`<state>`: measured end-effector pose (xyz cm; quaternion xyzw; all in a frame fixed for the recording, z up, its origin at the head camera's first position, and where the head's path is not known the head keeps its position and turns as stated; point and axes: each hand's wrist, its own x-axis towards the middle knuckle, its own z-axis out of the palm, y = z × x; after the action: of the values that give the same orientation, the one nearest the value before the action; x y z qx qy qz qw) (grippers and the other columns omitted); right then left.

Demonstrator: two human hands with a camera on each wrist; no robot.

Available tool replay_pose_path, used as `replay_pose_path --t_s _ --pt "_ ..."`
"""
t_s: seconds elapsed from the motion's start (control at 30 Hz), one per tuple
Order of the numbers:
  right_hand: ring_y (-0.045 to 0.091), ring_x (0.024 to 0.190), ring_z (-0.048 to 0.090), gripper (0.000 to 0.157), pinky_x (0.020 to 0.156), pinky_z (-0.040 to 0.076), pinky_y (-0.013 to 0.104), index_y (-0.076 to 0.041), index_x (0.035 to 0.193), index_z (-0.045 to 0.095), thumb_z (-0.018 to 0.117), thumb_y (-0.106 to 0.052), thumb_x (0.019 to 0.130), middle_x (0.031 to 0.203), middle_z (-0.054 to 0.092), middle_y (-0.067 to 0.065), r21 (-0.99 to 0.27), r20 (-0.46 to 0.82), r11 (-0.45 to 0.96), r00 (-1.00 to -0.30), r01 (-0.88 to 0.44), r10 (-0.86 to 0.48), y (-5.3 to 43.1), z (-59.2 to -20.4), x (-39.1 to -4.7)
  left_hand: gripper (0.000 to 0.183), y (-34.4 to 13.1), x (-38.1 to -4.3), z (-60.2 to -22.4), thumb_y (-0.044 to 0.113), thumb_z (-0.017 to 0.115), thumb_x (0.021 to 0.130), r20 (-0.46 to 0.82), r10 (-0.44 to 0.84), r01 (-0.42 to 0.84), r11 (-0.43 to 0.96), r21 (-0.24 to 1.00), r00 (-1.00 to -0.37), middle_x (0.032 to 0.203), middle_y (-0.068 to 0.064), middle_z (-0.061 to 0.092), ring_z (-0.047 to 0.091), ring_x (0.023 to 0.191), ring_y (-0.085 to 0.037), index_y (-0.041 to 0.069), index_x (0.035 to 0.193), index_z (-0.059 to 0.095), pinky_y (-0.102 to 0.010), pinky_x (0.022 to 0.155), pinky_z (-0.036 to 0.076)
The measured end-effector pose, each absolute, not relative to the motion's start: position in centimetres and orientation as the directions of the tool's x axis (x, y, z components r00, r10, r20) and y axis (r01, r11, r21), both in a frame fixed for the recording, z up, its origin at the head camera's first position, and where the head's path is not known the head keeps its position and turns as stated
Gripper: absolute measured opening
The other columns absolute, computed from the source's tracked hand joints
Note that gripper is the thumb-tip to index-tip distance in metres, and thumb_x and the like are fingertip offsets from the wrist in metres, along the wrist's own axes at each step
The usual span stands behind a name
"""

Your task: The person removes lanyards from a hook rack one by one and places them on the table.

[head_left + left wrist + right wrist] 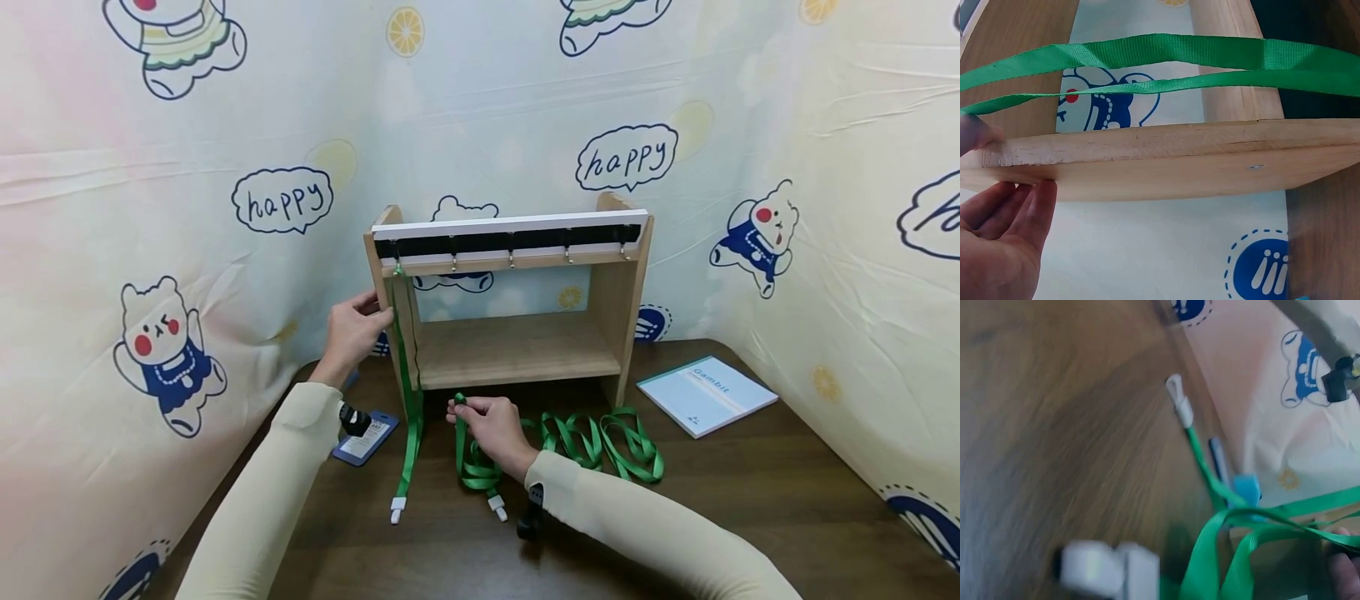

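My left hand (351,335) grips the left side panel of a small wooden rack (517,343). In the left wrist view, the thumb lies at the panel's front edge and the fingers (1034,215) press its outer face. A green lanyard (411,425) hangs from the leftmost hook, its white clip (397,510) down on the table. My right hand (495,429), in front of the rack, pinches the loop end of a second green lanyard (461,437), whose white clip (497,505) lies below. In the right wrist view, green strap (1210,556) runs to the fingertips (1342,575).
More green lanyards (637,454) lie coiled to the right of my right hand. Several metal hooks line the black strip (480,243) along the rack's top. A blue badge holder (366,438) lies at left, a light blue booklet (707,396) at right. Printed cloth (480,108) surrounds the table.
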<state>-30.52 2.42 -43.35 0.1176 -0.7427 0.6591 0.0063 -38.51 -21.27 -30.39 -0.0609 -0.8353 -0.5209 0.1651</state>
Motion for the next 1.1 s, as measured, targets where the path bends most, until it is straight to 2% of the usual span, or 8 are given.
replay_pose_path --t_s 0.17,0.3,0.37,0.47,0.6,0.7,0.83,1.1 --pt "0.015 0.098 0.077 0.019 0.066 0.056 0.016 -0.018 0.113 0.079 0.066 -0.022 0.098 0.107 0.08 0.003 -0.955 0.204 0.191 -0.97 -0.227 -0.13 2.5 -44.4 -31.0 0.056 -21.3 -38.4 -30.4 0.027 0.066 0.096 0.336 -0.07 0.27 0.452 0.85 -0.939 0.144 -0.015 0.06 0.059 0.131 -0.03 0.011 0.148 0.052 -0.047 0.111 0.05" --pt "0.013 0.096 0.077 0.018 0.077 0.06 0.02 -0.018 0.109 0.08 0.066 -0.021 0.099 0.102 0.081 0.001 -0.936 0.222 0.253 -0.969 -0.243 -0.111 2.6 -44.9 -31.4 0.056 -21.4 -38.4 -30.3 0.027 0.066 0.096 0.336 -0.07 0.27 0.453 0.85 -0.939 0.144 -0.014 0.061 0.059 0.13 -0.03 0.011 0.148 0.052 -0.047 0.11 0.05" --pt "0.01 0.096 0.076 0.018 0.075 0.06 0.02 -0.018 0.109 0.08 0.066 -0.022 0.099 0.099 0.081 0.0 -0.929 0.221 0.281 -0.97 -0.242 -0.105 2.6 -45.1 -31.6 0.056 -21.4 -38.5 -30.3 0.027 0.066 0.096 0.338 -0.069 0.272 0.453 0.849 -0.939 0.144 -0.014 0.06 0.059 0.131 -0.03 0.011 0.148 0.052 -0.047 0.11 0.05" --pt "0.007 0.091 0.074 0.018 0.064 0.054 0.018 -0.019 0.107 0.081 0.066 -0.023 0.099 0.098 0.081 -0.001 -0.925 0.203 0.305 -0.974 -0.224 -0.101 2.6 -45.3 -31.8 0.056 -21.4 -38.5 -30.3 0.027 0.066 0.096 0.335 -0.068 0.271 0.45 0.851 -0.94 0.144 -0.014 0.06 0.058 0.131 -0.03 0.011 0.148 0.052 -0.048 0.11 0.05" --pt "0.005 0.067 0.061 0.017 0.05 0.04 0.02 -0.021 0.102 0.082 0.066 -0.026 0.098 0.098 0.081 -0.001 -0.922 0.172 0.333 -0.98 -0.195 -0.099 2.6 -45.7 -31.9 0.056 -21.4 -38.4 -30.3 0.027 0.066 0.096 0.328 -0.066 0.266 0.445 0.855 -0.942 0.144 -0.014 0.061 0.058 0.131 -0.03 0.011 0.148 0.052 -0.047 0.11 0.051" --pt "0.005 0.059 0.053 0.017 0.049 0.038 0.02 -0.021 0.101 0.082 0.066 -0.027 0.099 0.098 0.081 -0.002 -0.913 0.166 0.361 -0.981 -0.192 -0.102 2.6 -46.1 -32.0 0.056 -21.3 -38.4 -30.3 0.026 0.066 0.095 0.324 -0.067 0.262 0.443 0.858 -0.944 0.143 -0.014 0.061 0.059 0.131 -0.03 0.011 0.148 0.053 -0.047 0.11 0.051" --pt "0.003 0.057 0.052 0.017 0.049 0.039 0.02 -0.02 0.101 0.082 0.067 -0.027 0.098 0.097 0.081 -0.001 -0.905 0.171 0.381 -0.981 -0.192 -0.09 2.7 -46.5 -32.0 0.056 -21.2 -38.4 -30.4 0.026 0.067 0.095 0.324 -0.069 0.263 0.438 0.859 -0.944 0.143 -0.014 0.061 0.059 0.129 -0.029 0.011 0.147 0.053 -0.047 0.109 0.051" --pt "0.008 0.05 0.041 0.023 0.047 0.035 0.021 -0.012 0.103 0.082 0.066 -0.028 0.098 0.098 0.081 0.0 -0.911 0.117 0.389 -0.991 -0.135 -0.07 2.7 -46.8 -32.1 0.056 -21.3 -38.5 -30.5 0.025 0.067 0.094 0.338 -0.073 0.275 0.435 0.858 -0.938 0.142 -0.014 0.062 0.06 0.129 -0.028 0.011 0.147 0.053 -0.047 0.107 0.053"
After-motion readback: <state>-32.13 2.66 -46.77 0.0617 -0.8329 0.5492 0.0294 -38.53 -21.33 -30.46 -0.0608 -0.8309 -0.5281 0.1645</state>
